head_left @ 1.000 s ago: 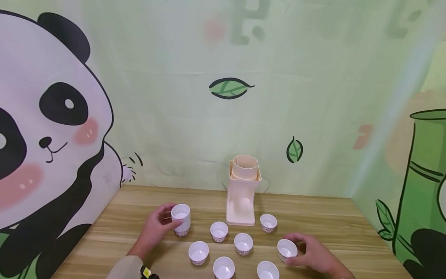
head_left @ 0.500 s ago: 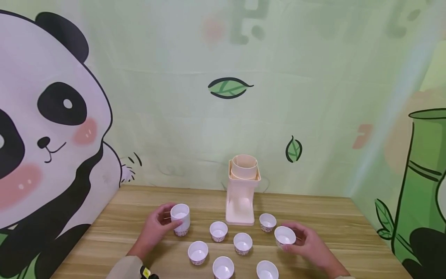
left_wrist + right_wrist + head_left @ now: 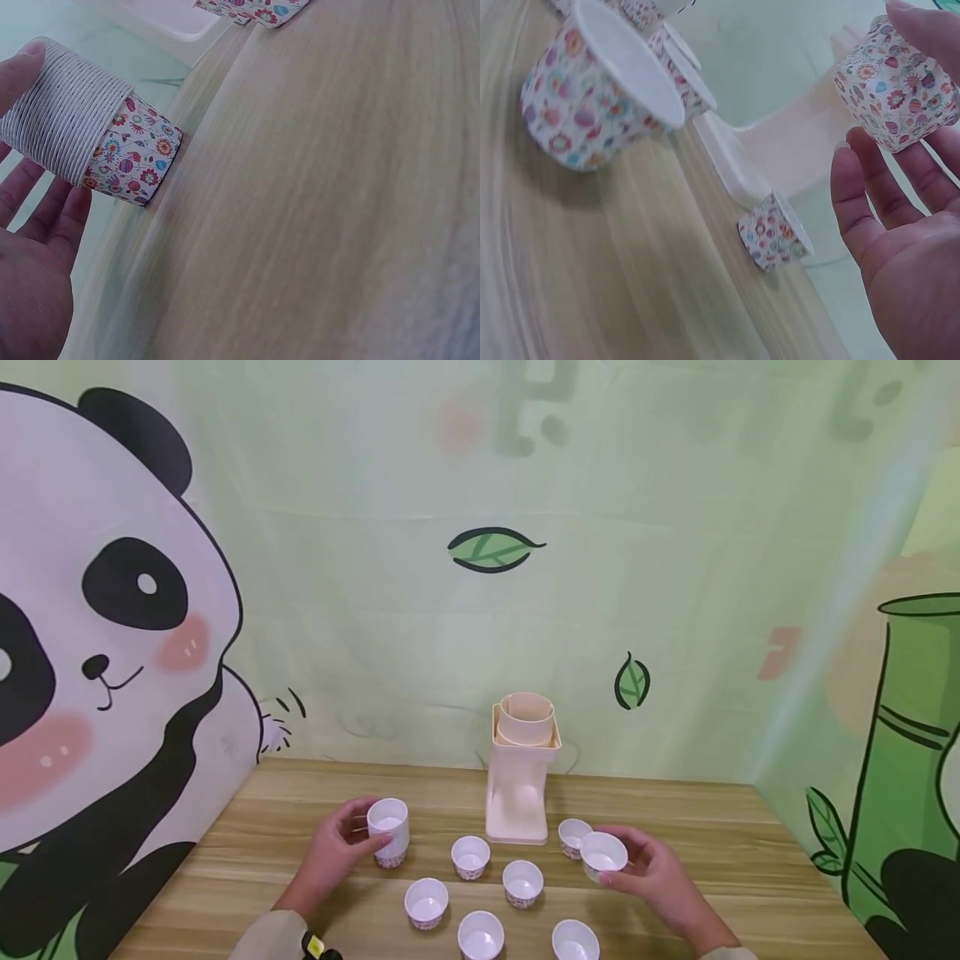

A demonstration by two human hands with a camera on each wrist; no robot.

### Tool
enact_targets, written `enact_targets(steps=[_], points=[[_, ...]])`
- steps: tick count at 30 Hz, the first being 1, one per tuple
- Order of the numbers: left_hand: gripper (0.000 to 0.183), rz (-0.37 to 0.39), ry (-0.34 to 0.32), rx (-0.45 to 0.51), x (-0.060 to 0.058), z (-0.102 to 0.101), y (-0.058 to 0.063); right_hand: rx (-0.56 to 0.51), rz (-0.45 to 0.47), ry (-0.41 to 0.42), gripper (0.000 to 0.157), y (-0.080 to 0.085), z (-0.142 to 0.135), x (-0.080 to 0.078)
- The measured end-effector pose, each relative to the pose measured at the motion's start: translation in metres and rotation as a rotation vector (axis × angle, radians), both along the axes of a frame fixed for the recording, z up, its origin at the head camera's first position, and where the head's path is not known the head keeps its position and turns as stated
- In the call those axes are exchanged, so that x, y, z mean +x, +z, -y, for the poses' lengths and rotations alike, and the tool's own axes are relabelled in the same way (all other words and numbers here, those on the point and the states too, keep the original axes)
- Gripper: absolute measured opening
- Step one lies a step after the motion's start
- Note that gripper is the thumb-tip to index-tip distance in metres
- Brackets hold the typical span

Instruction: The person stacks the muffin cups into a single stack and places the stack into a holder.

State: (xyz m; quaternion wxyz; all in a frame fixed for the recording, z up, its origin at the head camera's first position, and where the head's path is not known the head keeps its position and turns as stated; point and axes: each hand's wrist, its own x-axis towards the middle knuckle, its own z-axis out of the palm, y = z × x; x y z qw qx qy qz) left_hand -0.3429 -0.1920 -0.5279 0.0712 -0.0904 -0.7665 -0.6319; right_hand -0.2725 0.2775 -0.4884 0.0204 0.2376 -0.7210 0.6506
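Head camera up high, looking forward and down over the worktop (image 3: 690,814) to the printed backdrop (image 3: 360,593)! Across to the left wrist, steeply tilted, close in on the left hand (image 3: 36,281) and its cup stack (image 3: 71,112), and over to the right wrist, also tilted, right beside the right hand (image 3: 915,262), catching the pale pink stand (image 3: 791,142) that the head view shares.

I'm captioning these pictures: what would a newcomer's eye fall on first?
Probably the cartoon panda on the left of the backdrop. Next, the pale pink stand at the back of the table, white cups before it. Then the left hand gripping a cup stack and the right hand holding one cup.
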Motion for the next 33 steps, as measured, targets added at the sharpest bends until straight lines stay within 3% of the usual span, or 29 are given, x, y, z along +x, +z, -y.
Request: enact_targets(steps=[17, 33], points=[[0.063, -0.008, -0.019, 0.013, 0.002, -0.001, -0.001, -0.116, 0.010, 0.087, 0.053, 0.006, 0.022, -0.005], [0.061, -0.009, -0.008, -0.005, -0.003, 0.002, -0.004, 0.011, 0.076, 0.005, 0.067, 0.026, 0.054, -0.014]])
